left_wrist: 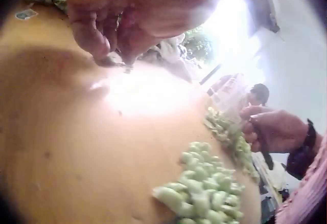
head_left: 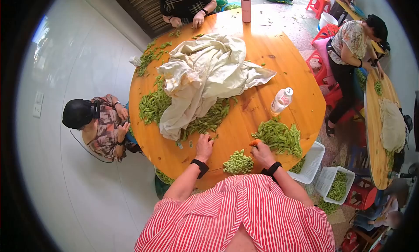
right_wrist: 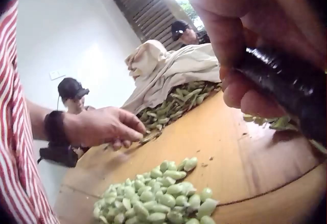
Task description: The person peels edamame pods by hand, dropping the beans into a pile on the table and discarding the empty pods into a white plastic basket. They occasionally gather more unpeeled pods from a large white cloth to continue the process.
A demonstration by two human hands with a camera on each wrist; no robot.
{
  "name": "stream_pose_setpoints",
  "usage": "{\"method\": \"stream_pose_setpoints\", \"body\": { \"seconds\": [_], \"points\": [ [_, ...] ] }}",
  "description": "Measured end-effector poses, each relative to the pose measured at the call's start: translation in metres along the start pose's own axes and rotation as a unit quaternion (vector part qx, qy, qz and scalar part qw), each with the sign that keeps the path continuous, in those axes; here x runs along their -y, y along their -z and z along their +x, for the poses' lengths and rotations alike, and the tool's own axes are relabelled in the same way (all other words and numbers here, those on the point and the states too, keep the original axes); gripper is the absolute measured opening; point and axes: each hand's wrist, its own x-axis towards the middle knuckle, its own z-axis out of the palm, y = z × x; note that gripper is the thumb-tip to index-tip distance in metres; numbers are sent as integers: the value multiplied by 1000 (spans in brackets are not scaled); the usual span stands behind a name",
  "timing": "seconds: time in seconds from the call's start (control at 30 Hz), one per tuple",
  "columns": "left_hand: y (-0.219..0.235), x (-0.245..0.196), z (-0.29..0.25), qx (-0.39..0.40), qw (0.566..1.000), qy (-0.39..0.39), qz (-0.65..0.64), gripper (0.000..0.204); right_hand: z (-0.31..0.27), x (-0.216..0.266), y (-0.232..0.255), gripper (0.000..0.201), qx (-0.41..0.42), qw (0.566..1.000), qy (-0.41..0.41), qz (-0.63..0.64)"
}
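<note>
My left hand (head_left: 204,148) is at the near edge of a pile of green soybean pods (head_left: 209,119), thumb and fingertips together on a pod. In the right wrist view, its fingertips touch the pile's edge. My right hand (head_left: 263,155) holds a long, shiny black object (right_wrist: 281,81) in its curled fingers; its kind I cannot tell. Something orange (head_left: 254,143) shows at that hand's fingertips. Between the hands lies a heap of shelled pale green beans (head_left: 238,162). Another pile of pods (head_left: 279,137) lies just beyond my right hand.
A cream cloth (head_left: 209,68) covers part of the large pod pile. A clear bottle (head_left: 282,101) and a pink tumbler (head_left: 246,8) stand on the round wooden table (head_left: 301,68). White baskets (head_left: 321,158) are at right. Two people work at the far and left sides.
</note>
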Motion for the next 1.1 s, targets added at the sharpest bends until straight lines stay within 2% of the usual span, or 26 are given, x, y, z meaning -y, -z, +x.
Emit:
{"method": "stream_pose_setpoints", "body": {
  "seconds": [0.13,0.2,0.23,0.27,0.3,0.4,0.5,0.57,0.63,0.87,0.93,0.97,1.03,1.1],
  "points": [
    [-4,3,-3,-10,999,-33,-9,15,-4,10,0,20,15,997,60,-52],
    [-14,3,-6,37,980,52,-187,15,-5,26,2,19,27,997,70,-28],
    [-11,-12,-9,47,979,51,-190,15,-5,30,1,18,42,995,85,-3],
    [-6,-27,-12,90,952,101,-276,13,-3,27,-4,21,22,991,131,-8],
    [-1,-44,-14,132,912,150,-358,11,-3,31,-5,21,15,992,125,-10],
    [-5,-67,-27,171,891,132,-400,10,-2,43,-6,31,35,993,103,-43],
    [-7,-86,-39,201,881,130,-407,10,-1,40,-9,31,49,994,89,-49],
    [-8,-93,-43,203,887,118,-398,10,-1,33,-10,30,42,993,100,-40],
    [-7,-97,-44,195,897,94,-387,9,-1,31,-9,28,32,985,155,-64],
    [-8,-99,-44,196,899,95,-379,8,-2,27,-14,19,25,983,158,-89],
    [-7,-99,-45,130,961,-76,-233,10,-1,22,-19,14,24,976,171,-131],
    [-7,-100,-46,126,962,-75,-231,10,-1,19,-21,14,26,976,173,-130],
    [-5,-108,-49,72,973,-169,-137,10,-2,19,-24,12,36,974,141,-172],
    [-8,-105,-49,68,974,-179,-124,10,-2,19,-25,13,47,975,126,-179]
  ]
}}
